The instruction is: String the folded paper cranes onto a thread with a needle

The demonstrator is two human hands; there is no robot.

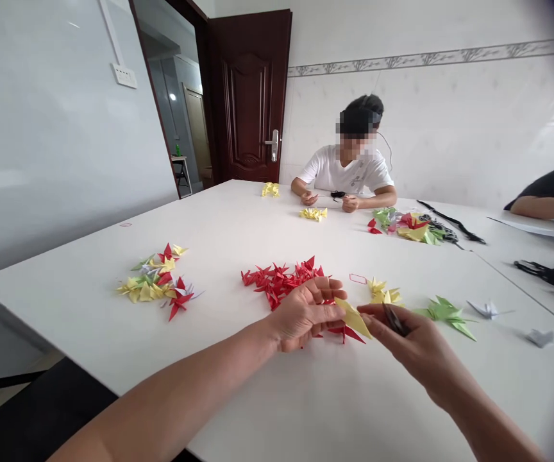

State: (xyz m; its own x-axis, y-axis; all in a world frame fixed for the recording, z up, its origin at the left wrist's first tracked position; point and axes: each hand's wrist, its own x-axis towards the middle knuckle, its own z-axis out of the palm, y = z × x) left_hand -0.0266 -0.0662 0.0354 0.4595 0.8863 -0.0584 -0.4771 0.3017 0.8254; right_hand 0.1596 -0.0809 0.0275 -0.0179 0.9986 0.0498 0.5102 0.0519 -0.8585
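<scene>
My left hand (306,311) pinches a yellow folded paper crane (354,319) between thumb and fingers. My right hand (409,337) is closed at the crane's right side, its fingertips against or very near the paper. A small dark metal tool (395,319) lies in that hand; its exact kind is hard to make out. Beneath and behind my left hand spreads a pile of red paper cranes (277,282). Just past my right hand sit yellow cranes (385,294), with green cranes (445,314) farther right.
A mixed-colour heap of cranes (152,282) lies at left on the white table (89,327). White cranes (488,310) rest at right. Across sits a person in a white shirt (347,170), handling black cord (337,194). More black cords (553,277) and another person's arm (553,207) are at right.
</scene>
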